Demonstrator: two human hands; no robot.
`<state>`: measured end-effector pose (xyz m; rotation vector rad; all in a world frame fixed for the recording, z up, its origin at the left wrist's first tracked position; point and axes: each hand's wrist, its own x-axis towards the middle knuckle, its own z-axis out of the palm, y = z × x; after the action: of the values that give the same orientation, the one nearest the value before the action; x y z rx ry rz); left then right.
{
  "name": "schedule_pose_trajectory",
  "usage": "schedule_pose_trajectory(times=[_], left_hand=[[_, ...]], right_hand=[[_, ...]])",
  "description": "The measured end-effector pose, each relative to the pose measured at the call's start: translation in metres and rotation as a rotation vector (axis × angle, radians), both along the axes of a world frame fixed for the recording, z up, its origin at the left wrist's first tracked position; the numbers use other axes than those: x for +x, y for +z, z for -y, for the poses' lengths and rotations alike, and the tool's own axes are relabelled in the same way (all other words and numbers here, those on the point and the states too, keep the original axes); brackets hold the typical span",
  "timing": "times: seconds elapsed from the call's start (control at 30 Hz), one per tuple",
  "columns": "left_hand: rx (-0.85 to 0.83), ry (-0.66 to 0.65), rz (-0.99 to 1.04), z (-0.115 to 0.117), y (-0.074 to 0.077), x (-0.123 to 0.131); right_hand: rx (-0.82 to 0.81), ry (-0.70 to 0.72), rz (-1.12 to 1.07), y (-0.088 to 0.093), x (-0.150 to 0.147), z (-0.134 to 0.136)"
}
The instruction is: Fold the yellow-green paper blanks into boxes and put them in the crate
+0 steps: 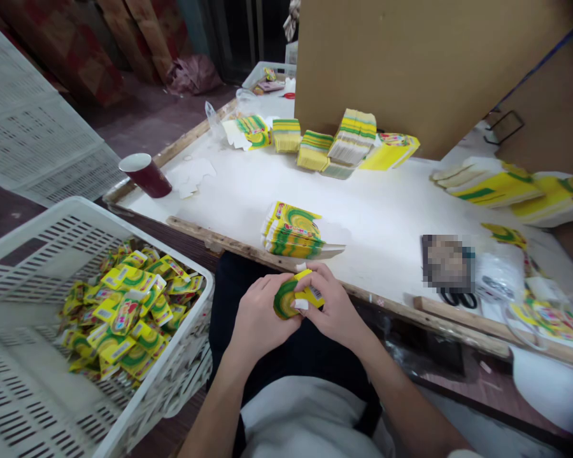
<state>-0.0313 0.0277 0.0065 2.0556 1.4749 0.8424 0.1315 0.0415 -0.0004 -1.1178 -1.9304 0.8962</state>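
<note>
Between my two hands, above my lap at the table's front edge, is a small yellow and green printed carton [286,299]. My left hand [262,308] wraps round its left side. My right hand [332,302] grips the right side, with white coverings on some fingertips. Just beyond my hands, a stack of flat yellow and green cartons [293,229] lies on the white table [229,203]. To my left stands a white plastic basket [172,346] holding many small folded cartons [128,312].
A dark red cup [146,175] leans near the table's left edge, beside white paper scraps [191,178]. Bundled cartons [356,137] line a big cardboard panel [410,70]. More flat cartons [501,184], black-handled scissors [458,298] and a wooden strip [458,318] lie at right.
</note>
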Motion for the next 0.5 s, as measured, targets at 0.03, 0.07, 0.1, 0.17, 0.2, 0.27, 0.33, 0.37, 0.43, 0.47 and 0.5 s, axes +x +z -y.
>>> schedule_pose_trajectory(times=[0.03,0.07,0.1,0.17,0.2,0.27,0.33,0.37,0.43,0.47,0.5], left_hand=[[0.003,-0.003,0.003,0.000,0.000,0.000],[0.006,-0.005,0.004,0.000,0.000,0.001],[0.009,-0.004,0.003,0.000,0.000,0.001],[0.015,-0.001,-0.005,0.000,0.000,0.003],[0.017,-0.005,-0.013,0.000,0.000,0.003],[0.023,-0.023,-0.032,0.001,0.000,0.004],[0.035,-0.041,-0.044,0.001,-0.001,0.005],[0.041,-0.044,-0.047,0.001,-0.001,0.005],[0.054,-0.039,-0.049,0.000,-0.002,0.005],[0.057,-0.035,-0.052,0.000,-0.002,0.005],[0.059,-0.033,-0.058,0.000,-0.002,0.005]], right_hand=[[-0.004,-0.007,-0.009,0.000,0.000,0.000],[-0.010,-0.017,-0.019,0.000,0.000,0.000],[-0.018,-0.030,-0.031,-0.001,-0.001,0.000],[-0.042,-0.070,-0.064,-0.002,-0.002,0.000],[-0.056,-0.094,-0.085,-0.003,-0.002,0.000],[-0.082,-0.139,-0.142,-0.005,-0.003,-0.001],[-0.099,-0.162,-0.191,-0.008,-0.004,-0.002],[-0.102,-0.167,-0.204,-0.009,-0.005,-0.002],[-0.097,-0.165,-0.202,-0.010,-0.005,-0.003],[-0.093,-0.163,-0.194,-0.011,-0.006,-0.004],[-0.087,-0.164,-0.188,-0.011,-0.006,-0.005]])
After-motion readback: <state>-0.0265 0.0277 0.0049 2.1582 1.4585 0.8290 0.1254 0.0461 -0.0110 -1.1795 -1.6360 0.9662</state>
